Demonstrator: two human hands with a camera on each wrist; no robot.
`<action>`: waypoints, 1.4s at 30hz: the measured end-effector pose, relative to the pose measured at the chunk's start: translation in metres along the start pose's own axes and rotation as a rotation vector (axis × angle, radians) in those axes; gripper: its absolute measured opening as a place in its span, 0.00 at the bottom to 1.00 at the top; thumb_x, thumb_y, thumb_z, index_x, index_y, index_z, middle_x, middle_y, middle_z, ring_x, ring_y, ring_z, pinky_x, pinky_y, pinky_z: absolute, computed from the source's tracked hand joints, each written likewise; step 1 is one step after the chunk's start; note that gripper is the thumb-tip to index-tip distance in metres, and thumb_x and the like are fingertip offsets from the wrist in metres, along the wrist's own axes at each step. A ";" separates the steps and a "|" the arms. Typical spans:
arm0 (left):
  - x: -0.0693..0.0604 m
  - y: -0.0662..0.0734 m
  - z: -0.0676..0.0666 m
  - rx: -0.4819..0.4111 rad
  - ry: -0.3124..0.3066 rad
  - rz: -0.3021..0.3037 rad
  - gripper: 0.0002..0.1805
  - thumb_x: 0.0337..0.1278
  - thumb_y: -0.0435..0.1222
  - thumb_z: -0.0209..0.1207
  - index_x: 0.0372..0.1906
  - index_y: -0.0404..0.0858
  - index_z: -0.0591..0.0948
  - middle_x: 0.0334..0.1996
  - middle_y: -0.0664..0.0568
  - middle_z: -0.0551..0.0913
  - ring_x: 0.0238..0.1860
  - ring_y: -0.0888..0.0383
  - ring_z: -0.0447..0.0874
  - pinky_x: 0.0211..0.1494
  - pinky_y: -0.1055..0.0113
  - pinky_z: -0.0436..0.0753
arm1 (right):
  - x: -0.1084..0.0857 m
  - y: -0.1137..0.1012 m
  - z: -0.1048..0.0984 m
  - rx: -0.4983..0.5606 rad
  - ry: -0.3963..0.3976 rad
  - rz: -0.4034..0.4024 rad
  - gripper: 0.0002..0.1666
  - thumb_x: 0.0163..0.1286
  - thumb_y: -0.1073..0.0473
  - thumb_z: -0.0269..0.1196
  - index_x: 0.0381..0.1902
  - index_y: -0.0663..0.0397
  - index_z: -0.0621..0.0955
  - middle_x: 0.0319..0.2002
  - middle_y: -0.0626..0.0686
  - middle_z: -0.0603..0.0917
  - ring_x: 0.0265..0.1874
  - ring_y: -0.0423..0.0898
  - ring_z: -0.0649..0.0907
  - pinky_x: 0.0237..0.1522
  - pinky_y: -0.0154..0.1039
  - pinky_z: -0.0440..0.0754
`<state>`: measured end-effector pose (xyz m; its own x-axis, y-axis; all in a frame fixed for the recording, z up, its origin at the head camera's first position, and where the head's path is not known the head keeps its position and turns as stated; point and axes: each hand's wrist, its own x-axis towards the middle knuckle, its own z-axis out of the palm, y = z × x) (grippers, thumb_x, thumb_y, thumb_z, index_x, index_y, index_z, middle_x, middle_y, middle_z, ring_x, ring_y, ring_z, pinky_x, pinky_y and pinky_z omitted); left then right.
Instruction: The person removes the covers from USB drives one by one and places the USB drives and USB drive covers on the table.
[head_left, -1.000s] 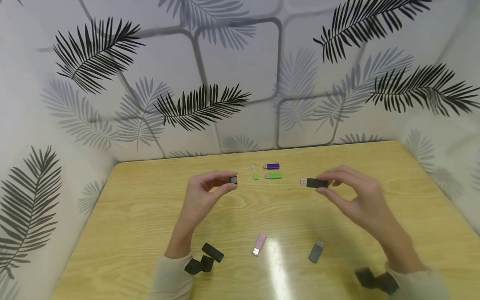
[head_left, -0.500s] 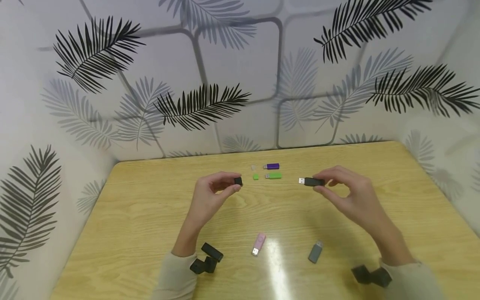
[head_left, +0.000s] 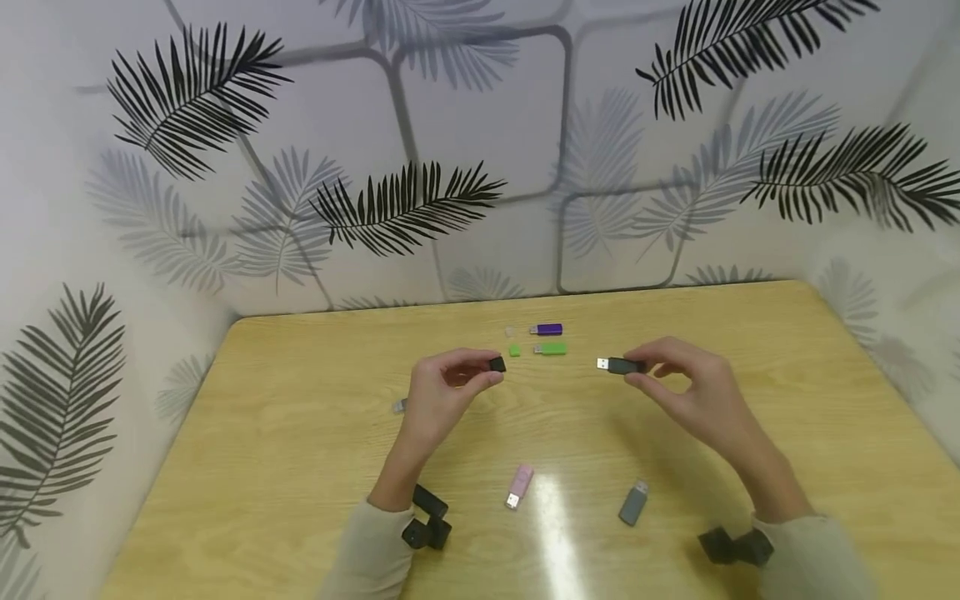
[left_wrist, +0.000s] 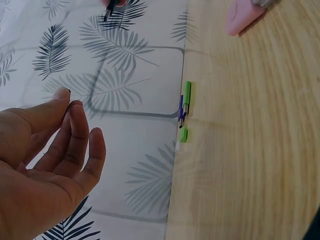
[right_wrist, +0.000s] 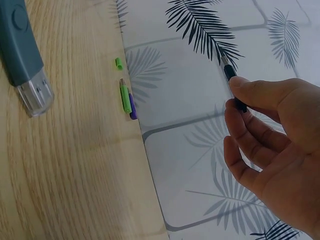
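Above the table, my left hand (head_left: pixel 442 404) pinches a small black cap (head_left: pixel 498 364) between thumb and forefinger. My right hand (head_left: pixel 693 387) grips the rear end of a black USB stick (head_left: pixel 622 366), its bare metal plug pointing left towards the cap. A gap separates cap and plug. In the left wrist view the cap is almost wholly hidden by the fingertips. Thumb and forefinger pinch the stick in the right wrist view, with the other fingers loosely bent.
Behind lie a purple USB stick (head_left: pixel 550 330), a green one (head_left: pixel 553 349), a green cap (head_left: pixel 514 351) and a clear cap (head_left: pixel 509 332). Nearer are pink (head_left: pixel 521 483) and grey (head_left: pixel 633 504) sticks. A grey end (head_left: pixel 400 406) shows beside my left hand; a black block (head_left: pixel 431 502) lies by that wrist.
My left hand has moved right with the cap, narrowing the gap to the stick. My right hand has shifted slightly left. A grey end has come into sight left of my left hand.
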<state>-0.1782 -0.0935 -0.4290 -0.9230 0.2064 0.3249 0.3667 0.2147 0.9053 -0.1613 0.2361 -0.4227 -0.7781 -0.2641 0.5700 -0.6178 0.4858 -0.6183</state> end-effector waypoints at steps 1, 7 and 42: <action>0.000 0.000 0.003 0.005 -0.003 -0.004 0.12 0.58 0.31 0.72 0.47 0.34 0.89 0.38 0.45 0.89 0.38 0.51 0.88 0.46 0.61 0.88 | -0.001 0.001 0.000 0.000 -0.002 0.006 0.18 0.56 0.75 0.76 0.43 0.56 0.88 0.39 0.47 0.89 0.37 0.36 0.84 0.40 0.27 0.83; 0.003 -0.006 0.011 0.038 0.007 -0.029 0.12 0.57 0.29 0.72 0.46 0.33 0.90 0.37 0.45 0.90 0.37 0.51 0.89 0.43 0.64 0.88 | 0.000 0.003 0.004 0.019 -0.010 0.033 0.17 0.58 0.74 0.75 0.45 0.56 0.88 0.40 0.48 0.89 0.38 0.37 0.85 0.42 0.28 0.83; 0.036 -0.031 0.031 0.304 -0.090 -0.206 0.08 0.59 0.30 0.71 0.43 0.34 0.91 0.38 0.48 0.90 0.37 0.55 0.88 0.40 0.65 0.87 | 0.029 0.042 0.059 0.022 -0.165 0.285 0.11 0.64 0.64 0.74 0.45 0.57 0.88 0.43 0.53 0.90 0.43 0.50 0.86 0.41 0.47 0.85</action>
<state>-0.2188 -0.0630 -0.4542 -0.9719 0.2093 0.1074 0.2052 0.5312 0.8220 -0.2165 0.2001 -0.4641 -0.9267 -0.2526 0.2781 -0.3737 0.5419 -0.7528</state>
